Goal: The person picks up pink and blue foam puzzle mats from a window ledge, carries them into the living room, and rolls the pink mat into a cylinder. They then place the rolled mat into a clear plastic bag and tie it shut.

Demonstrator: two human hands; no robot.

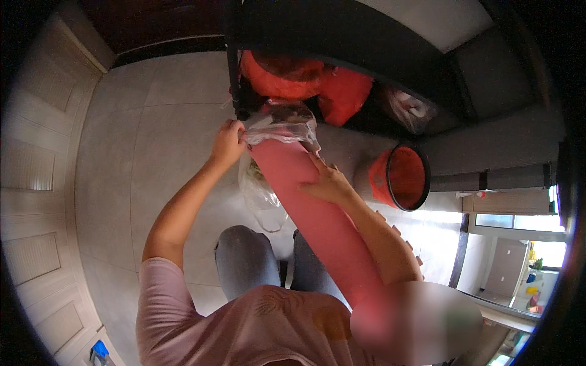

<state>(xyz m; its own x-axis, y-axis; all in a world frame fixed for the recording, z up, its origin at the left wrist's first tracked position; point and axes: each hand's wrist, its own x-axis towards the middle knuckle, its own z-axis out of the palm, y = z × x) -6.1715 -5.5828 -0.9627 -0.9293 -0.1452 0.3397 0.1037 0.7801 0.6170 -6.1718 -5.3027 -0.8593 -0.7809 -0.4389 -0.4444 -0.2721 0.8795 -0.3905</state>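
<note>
A long pink foam mat (311, 213) runs slantwise from my chest out toward the black shelf, with toothed edges showing along its right side. Its far end sits at the mouth of a clear plastic bag (281, 131). My left hand (229, 145) is closed at the bag's left edge, pinching the plastic by the mat's corner. Lying across the mat near its far end, my right hand (329, 183) grips its right side, thumb on the pink face. Beneath the mat on the floor, another clear bag (259, 189) holds something greenish. The mat's near end is blurred.
Red bags (284, 76) fill the lower level of a black shelf (342, 30) ahead. A red-lined bin (400, 177) with a black rim stands to the right. Pale panelled doors (36, 171) line the left, beside the grey tiled floor (116, 183).
</note>
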